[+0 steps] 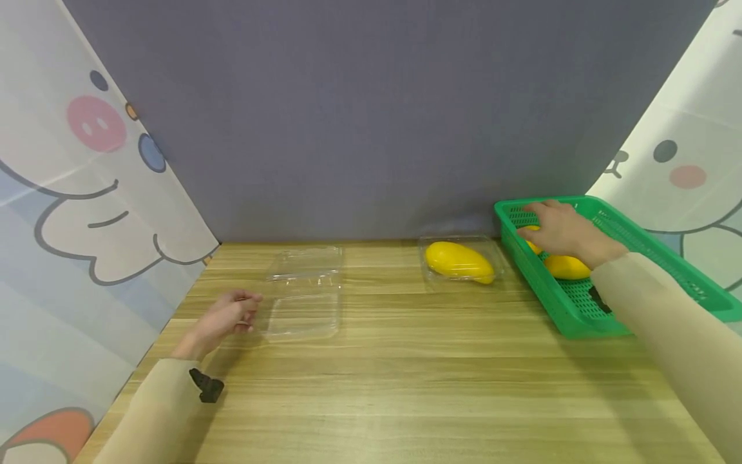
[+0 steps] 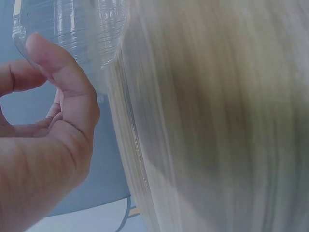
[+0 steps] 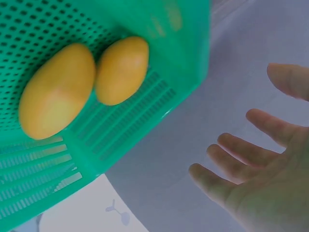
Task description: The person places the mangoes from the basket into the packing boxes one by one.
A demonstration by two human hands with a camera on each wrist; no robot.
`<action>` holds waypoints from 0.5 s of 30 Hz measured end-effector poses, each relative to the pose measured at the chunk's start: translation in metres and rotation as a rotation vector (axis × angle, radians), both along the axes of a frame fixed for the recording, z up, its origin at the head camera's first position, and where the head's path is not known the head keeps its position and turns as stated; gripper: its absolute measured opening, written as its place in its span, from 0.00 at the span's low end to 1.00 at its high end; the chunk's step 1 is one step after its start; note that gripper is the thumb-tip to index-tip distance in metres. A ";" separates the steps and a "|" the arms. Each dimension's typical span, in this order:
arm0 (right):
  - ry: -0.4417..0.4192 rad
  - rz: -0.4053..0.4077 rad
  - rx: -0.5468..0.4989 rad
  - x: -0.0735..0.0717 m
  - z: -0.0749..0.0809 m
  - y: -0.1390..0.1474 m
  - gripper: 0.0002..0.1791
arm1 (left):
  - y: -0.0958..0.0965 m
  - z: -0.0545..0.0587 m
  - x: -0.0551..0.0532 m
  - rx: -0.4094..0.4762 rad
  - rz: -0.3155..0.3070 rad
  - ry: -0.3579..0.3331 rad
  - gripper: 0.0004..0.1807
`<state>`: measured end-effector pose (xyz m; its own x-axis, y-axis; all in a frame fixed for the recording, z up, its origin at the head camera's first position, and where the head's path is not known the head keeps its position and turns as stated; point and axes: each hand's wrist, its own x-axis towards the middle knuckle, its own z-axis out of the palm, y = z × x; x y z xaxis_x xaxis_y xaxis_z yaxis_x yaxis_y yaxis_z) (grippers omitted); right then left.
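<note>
A beige sleeve point(image 1: 666, 335) is seen nearest, lower right. The right hand point(image 1: 559, 229), fingers spread, is held over the green basket point(image 1: 536, 287), nearer its two mangoes point(image 3: 57, 92), slanted lengthwise up-right in the right-wrist view. The left hand point(image 1: 225, 317) is curled beside a clear box point(image 1: 304, 312); whether its edge is pinched cannot be told.

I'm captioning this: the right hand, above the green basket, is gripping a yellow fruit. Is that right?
No, the right hand above the green basket grips nothing: the right wrist view shows its fingers spread, clear of the yellow fruits.
</note>
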<state>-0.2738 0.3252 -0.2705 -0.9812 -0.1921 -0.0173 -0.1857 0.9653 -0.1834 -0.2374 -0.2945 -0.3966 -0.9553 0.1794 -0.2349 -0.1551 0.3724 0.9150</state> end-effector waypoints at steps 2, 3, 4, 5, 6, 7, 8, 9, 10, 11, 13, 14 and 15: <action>-0.003 -0.002 0.008 -0.002 -0.002 0.006 0.38 | 0.002 0.000 0.001 0.001 0.004 -0.005 0.24; -0.007 -0.001 0.008 -0.003 -0.003 0.008 0.38 | 0.003 0.001 0.002 0.003 0.002 -0.007 0.24; -0.009 0.002 0.003 -0.004 -0.003 0.011 0.38 | 0.004 0.001 0.002 0.005 -0.004 -0.007 0.24; -0.011 0.004 -0.003 -0.005 -0.004 0.013 0.38 | 0.005 0.002 0.003 0.005 -0.007 -0.008 0.24; -0.016 0.006 -0.009 -0.006 -0.005 0.015 0.38 | 0.006 0.002 0.003 0.008 -0.005 -0.011 0.24; -0.021 0.005 -0.015 -0.007 -0.005 0.018 0.38 | 0.007 0.003 0.003 0.010 -0.006 -0.012 0.24; -0.024 0.005 -0.019 -0.008 -0.006 0.020 0.37 | 0.007 0.003 0.004 0.011 -0.008 -0.011 0.24; -0.026 0.006 -0.021 -0.009 -0.007 0.022 0.37 | 0.008 0.004 0.004 0.012 -0.010 -0.009 0.24; -0.030 0.005 -0.020 -0.009 -0.008 0.025 0.37 | 0.008 0.004 0.004 0.011 -0.011 -0.008 0.24; -0.035 0.001 -0.014 -0.010 -0.009 0.027 0.37 | 0.009 0.004 0.004 0.011 -0.010 -0.009 0.24; -0.054 -0.013 -0.008 -0.012 -0.011 0.033 0.37 | 0.011 0.004 0.004 0.007 -0.019 -0.009 0.25; -0.064 -0.018 -0.007 -0.012 -0.012 0.036 0.37 | 0.012 0.004 0.004 0.005 -0.024 -0.010 0.25; -0.074 -0.024 -0.009 -0.012 -0.014 0.038 0.37 | 0.013 0.004 0.004 0.004 -0.029 -0.011 0.25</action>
<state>-0.2861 0.3636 -0.2841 -0.9816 -0.1689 -0.0886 -0.1480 0.9676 -0.2046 -0.2333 -0.2818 -0.3927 -0.9472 0.2077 -0.2443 -0.1541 0.3735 0.9148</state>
